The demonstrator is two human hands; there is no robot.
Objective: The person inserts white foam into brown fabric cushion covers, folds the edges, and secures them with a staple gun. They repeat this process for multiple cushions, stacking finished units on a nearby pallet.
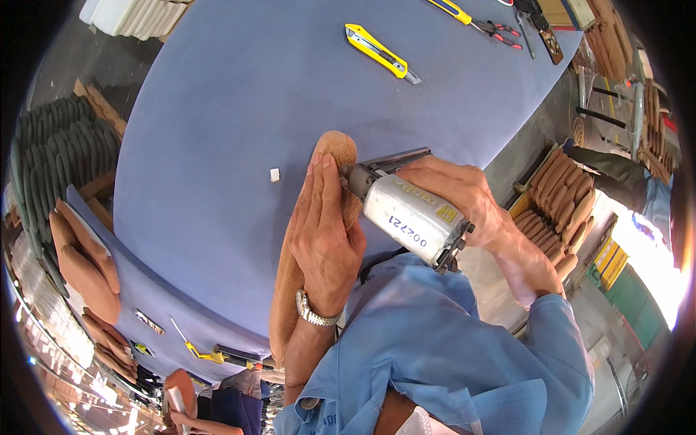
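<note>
Head view: the left hand (322, 250) lies along a brown pad (286, 319), its fingers straight and close together, the thumb spread off to the right; whether the thumb pinches the pad cannot be told. The right hand (453, 192) is closed around the handle of a silver power tool (402, 217), the fingertips mostly hidden. The nose of the tool meets the right edge of the pad, just beside the left fingers.

The silver casing bears 1 row of dark printed digits, 1 yellow sticker (446, 212) and some lettering. More lettering, small and dark, sits on the chest of the blue shirt (449, 355).

The pad is on the near part of the blue table (210, 130). It is long and narrow, and its long axis runs away from the person, leaning a little to the right. The rounded end points to the far side; the other end lies beside the left forearm, where a metal watch (315, 312) circles the wrist.

Left of the pad, near it, is 1 small white block (275, 175). Farther out lie a yellow knife (377, 52), its blade pointing right and toward the person, a screwdriver (451, 10) and red-and-black pliers (500, 32). Beyond the table are stacked green pads (65, 148) at left and stacked brown pads (558, 188) at right.
</note>
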